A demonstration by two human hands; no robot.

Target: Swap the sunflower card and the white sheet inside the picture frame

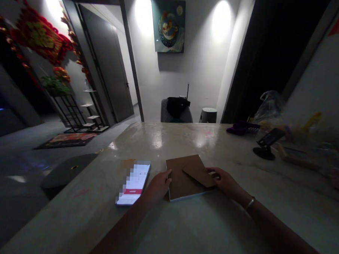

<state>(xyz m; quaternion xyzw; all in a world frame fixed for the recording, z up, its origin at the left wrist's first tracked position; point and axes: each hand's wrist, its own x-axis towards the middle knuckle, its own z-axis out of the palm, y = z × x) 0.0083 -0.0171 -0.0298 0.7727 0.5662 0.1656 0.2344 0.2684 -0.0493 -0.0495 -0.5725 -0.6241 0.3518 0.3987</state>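
A brown-covered notebook (181, 181) with pale page edges lies flat on the table in front of me. Across its right half is a brown pointed flap (198, 174); I cannot tell whether it is part of the cover or a separate piece. My left hand (159, 183) grips the notebook's left edge, thumb and fingers closed on it. At the right side, my right hand (223, 181) has its fingers curled round the flap's outer end, by the notebook's edge. A phone (135, 183) with a lit screen lies just left of my left hand.
The pale stone table (176, 232) stretches ahead. On its right stand a black phone stand (267, 144), a purple cloth item (242, 128) and a clear plastic bag (270, 107). A chair (164, 111) with dark cloth and a stool (208, 115) are beyond; another stool (66, 171) is at left.
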